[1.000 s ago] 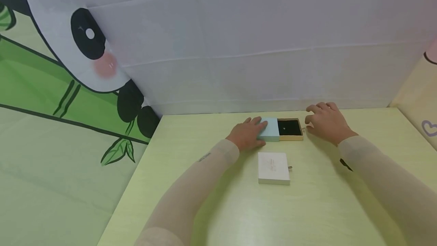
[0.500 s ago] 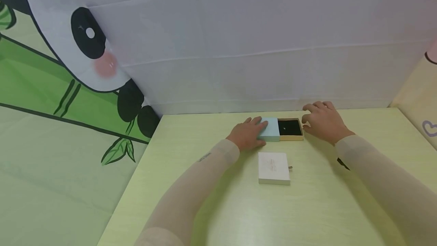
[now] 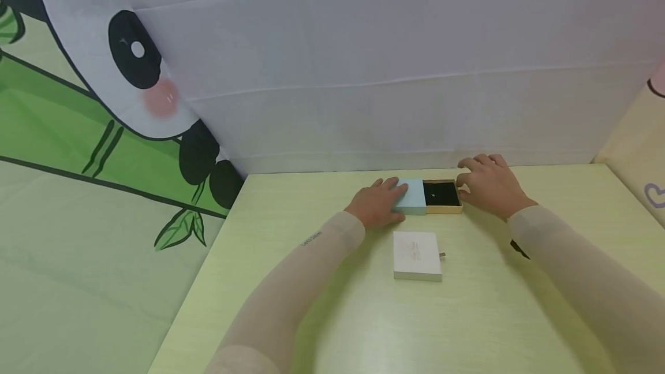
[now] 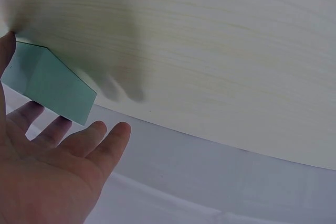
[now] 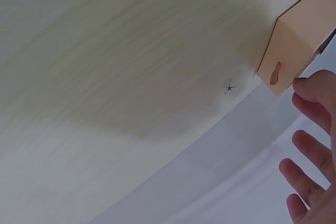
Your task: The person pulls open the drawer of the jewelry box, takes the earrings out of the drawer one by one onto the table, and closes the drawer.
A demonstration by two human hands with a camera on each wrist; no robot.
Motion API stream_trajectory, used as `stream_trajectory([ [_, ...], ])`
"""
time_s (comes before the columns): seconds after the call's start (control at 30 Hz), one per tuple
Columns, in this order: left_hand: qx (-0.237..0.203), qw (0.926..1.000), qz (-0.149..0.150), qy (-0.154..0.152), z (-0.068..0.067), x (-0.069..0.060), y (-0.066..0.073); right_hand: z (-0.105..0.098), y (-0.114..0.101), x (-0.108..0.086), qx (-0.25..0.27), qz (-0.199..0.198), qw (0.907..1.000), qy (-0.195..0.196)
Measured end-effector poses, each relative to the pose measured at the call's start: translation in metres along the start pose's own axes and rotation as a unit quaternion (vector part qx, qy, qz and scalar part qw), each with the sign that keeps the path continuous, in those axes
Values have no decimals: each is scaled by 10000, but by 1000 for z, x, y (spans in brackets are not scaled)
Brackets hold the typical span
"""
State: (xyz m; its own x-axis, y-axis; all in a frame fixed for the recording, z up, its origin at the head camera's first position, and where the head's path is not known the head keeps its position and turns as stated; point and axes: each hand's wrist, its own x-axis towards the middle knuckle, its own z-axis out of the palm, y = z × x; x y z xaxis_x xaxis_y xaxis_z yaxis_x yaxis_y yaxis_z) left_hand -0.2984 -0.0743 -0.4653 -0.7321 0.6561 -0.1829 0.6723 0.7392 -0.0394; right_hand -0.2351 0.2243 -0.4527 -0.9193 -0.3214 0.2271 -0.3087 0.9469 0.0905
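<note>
A light blue box sleeve [image 3: 414, 198] lies near the table's back edge, its tan drawer [image 3: 444, 210] part-way out to the right. Inside the drawer is a black insert [image 3: 445, 192] with a tiny pale mark on it. My left hand [image 3: 375, 205] holds the sleeve's left end, thumb on the near side and fingers on the far side. At the drawer's right end is my right hand [image 3: 493, 187]; in the right wrist view its thumb and forefinger [image 5: 310, 90] meet the drawer's corner [image 5: 285, 59], the other fingers loosely spread.
A white box [image 3: 415, 253] with faint print and a small tab on its right side lies in front of the blue one. White cloth [image 3: 353, 126] hangs behind the table [image 3: 415, 328]. A small dark star shape [image 5: 229, 87] shows beside the drawer in the right wrist view.
My right hand has moved slightly left, up to the drawer's right end. The left hand, the sleeve and the white box have stayed in place.
</note>
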Motion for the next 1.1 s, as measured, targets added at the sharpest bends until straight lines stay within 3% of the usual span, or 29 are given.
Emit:
stream_trajectory([
  [0.5, 88, 10000, -37, 2, -2, -2, 3, 4, -5, 4, 265, -98, 9991, 328],
  [1.1, -6, 10000, -34, -23, 0, 1, 1, 10, -14, 14, 245, -30, 9997, 77],
])
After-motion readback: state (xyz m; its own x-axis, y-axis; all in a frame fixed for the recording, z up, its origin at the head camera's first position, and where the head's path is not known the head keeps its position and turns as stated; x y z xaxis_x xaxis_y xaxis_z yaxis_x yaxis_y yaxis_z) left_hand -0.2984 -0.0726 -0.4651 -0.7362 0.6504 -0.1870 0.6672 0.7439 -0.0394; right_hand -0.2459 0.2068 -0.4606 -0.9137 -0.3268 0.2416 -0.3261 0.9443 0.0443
